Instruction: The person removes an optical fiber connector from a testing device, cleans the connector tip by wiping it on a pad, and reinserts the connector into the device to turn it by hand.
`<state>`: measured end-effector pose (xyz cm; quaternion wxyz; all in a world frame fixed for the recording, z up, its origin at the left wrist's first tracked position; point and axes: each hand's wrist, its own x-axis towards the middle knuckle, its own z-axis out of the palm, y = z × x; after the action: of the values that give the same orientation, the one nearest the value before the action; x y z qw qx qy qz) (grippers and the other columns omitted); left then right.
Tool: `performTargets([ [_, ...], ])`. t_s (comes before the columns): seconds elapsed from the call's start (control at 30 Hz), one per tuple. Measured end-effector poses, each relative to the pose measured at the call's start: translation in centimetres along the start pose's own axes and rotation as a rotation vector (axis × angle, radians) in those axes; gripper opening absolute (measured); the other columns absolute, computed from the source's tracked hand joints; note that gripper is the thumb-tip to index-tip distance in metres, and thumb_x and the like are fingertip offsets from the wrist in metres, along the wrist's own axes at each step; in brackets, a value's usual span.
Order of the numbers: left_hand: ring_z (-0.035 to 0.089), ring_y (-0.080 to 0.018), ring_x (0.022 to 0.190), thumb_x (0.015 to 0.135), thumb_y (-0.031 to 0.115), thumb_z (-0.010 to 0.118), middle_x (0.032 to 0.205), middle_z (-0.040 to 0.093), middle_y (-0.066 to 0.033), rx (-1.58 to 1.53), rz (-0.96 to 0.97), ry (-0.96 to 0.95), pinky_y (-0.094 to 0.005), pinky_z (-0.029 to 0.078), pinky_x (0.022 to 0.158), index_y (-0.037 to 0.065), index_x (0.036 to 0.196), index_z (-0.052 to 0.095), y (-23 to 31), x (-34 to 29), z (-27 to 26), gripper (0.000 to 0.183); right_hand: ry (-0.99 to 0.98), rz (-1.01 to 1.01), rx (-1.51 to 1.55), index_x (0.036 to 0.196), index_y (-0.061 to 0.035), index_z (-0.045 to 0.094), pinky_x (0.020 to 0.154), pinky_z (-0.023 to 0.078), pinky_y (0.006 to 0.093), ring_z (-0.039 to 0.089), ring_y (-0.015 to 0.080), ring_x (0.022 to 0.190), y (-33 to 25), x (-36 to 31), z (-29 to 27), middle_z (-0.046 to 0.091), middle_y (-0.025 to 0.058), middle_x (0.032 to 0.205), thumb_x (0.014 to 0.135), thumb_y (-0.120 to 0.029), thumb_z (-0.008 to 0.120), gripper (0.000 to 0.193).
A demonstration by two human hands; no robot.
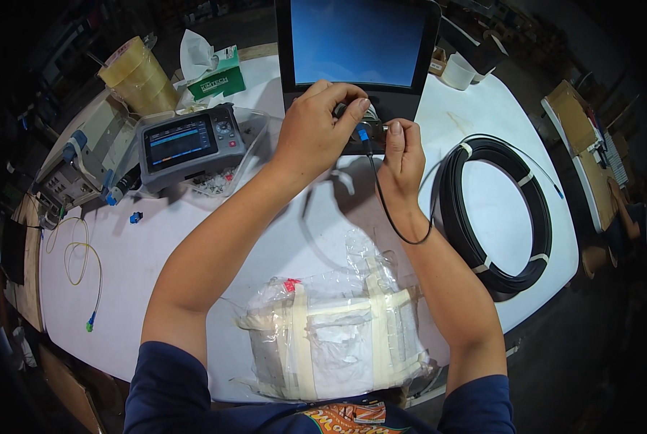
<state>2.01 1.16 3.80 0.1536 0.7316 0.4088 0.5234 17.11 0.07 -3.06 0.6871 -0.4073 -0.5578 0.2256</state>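
Note:
A blue connector (363, 134) on a thin black cable (378, 189) sits at a small metal fitting below a screen (358, 43) lit plain blue. My left hand (323, 119) comes over the fitting from the left, thumb and fingers curled in a pinch; what lies between them is hidden. To the right of the connector, my right hand (401, 148) pinches close against the fitting's side, and its fingertips cover whatever they grip. From the connector the cable loops down across my right wrist toward a large coil of black cable (450, 210).
On the left are a handheld tester (179, 148) on a clear plastic bin (254, 155), a grey bench instrument (84, 159), tape rolls (132, 72), a tissue box (218, 76) and a yellow fibre cord (84, 246). A taped plastic bag (338, 340) lies at the near edge.

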Motion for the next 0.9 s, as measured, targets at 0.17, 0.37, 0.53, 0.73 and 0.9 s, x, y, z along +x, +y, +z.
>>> performTargets([
  [0.17,0.063,-0.0238,0.075,0.099,0.027,0.065,0.09,0.065,-0.0098,0.016,0.006,-0.011,-0.0358,0.051,0.07,0.007,0.107,0.077,0.2,0.0,0.1,0.025,-0.03,0.066,-0.097,0.095,-0.0003,0.061,0.068,0.046,0.0325,0.053,0.0166,0.073,-0.2,0.2,-0.4,0.061,0.0079,0.08,0.11,-0.029,0.052,0.034],
  [0.37,0.059,-0.0162,0.076,0.098,0.02,0.067,0.089,0.064,-0.0066,0.039,-0.001,-0.047,-0.0297,0.047,0.069,0.004,0.109,0.077,0.1,0.3,-0.1,0.021,-0.009,-0.014,-0.098,0.094,-0.0007,0.06,0.067,0.045,0.0336,0.053,0.018,0.072,0.5,0.3,-0.3,0.06,0.0086,0.078,0.11,-0.029,0.053,0.033],
  [0.53,0.058,-0.0146,0.073,0.097,0.023,0.071,0.089,0.065,-0.0066,0.041,0.013,-0.018,-0.0292,0.047,0.067,0.004,0.106,0.076,0.1,0.2,-0.3,0.022,-0.024,0.008,-0.068,0.097,-0.0009,0.061,0.068,0.046,0.0334,0.054,0.0185,0.073,0.5,0.1,-0.1,0.06,0.0088,0.08,0.109,-0.027,0.053,0.03],
  [0.73,0.06,-0.0157,0.076,0.098,0.023,0.07,0.09,0.066,-0.0075,0.053,-0.031,-0.049,-0.03,0.049,0.069,0.004,0.107,0.076,0.6,0.1,-0.3,0.022,-0.016,-0.021,-0.023,0.1,-0.0008,0.061,0.069,0.046,0.0323,0.054,0.0172,0.074,1.0,0.1,-0.2,0.061,0.0082,0.083,0.108,-0.024,0.052,0.027],
  [0.9,0.061,-0.0157,0.076,0.098,0.021,0.069,0.091,0.066,-0.0074,0.007,0.017,-0.02,-0.0301,0.049,0.07,0.004,0.109,0.077,0.2,0.1,-0.3,0.021,-0.017,0.024,0.046,0.1,-0.0004,0.061,0.069,0.045,0.031,0.054,0.0149,0.076,0.6,0.1,0.0,0.062,0.0079,0.084,0.108,-0.026,0.053,0.028],
])
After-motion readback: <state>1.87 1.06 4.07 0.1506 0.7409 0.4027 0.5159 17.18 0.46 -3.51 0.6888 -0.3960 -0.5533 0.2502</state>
